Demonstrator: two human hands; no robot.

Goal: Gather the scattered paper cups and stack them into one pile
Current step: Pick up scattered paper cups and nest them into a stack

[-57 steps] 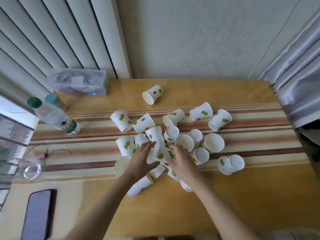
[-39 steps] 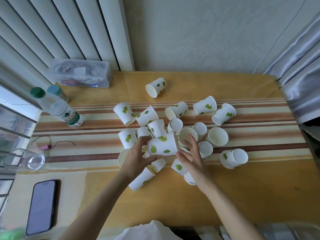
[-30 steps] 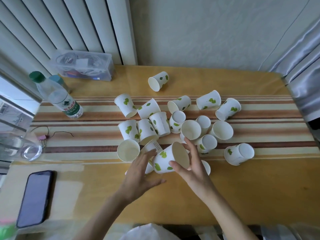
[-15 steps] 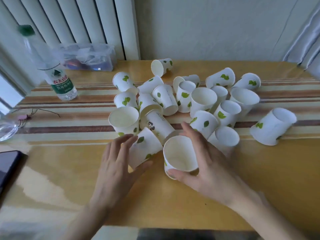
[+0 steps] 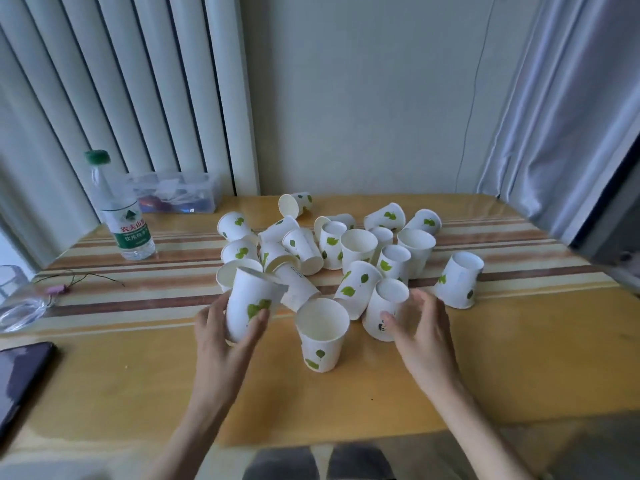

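Observation:
Several white paper cups with green leaf prints lie scattered over the middle of the wooden table (image 5: 485,368). One cup (image 5: 322,334) stands upright, mouth up, alone at the front between my hands. My left hand (image 5: 227,327) grips another cup (image 5: 252,304), lifted and tilted just left of the upright one. My right hand (image 5: 417,327) is open with fingers spread, close beside an inverted cup (image 5: 387,308) at the right. Whether it touches that cup is unclear. Behind them the heap of cups (image 5: 332,247) lies on its sides and rims.
A water bottle (image 5: 119,209) with a green cap stands at the back left, a clear plastic box (image 5: 176,192) behind it. A glass (image 5: 15,303) and a thin cable sit at the left edge, a dark phone (image 5: 20,375) at front left. Curtains hang on the right.
My right hand has let go of the upright cup and moved right toward an inverted one. My left hand has closed on a cup and lifted it. The camera has dropped lower.

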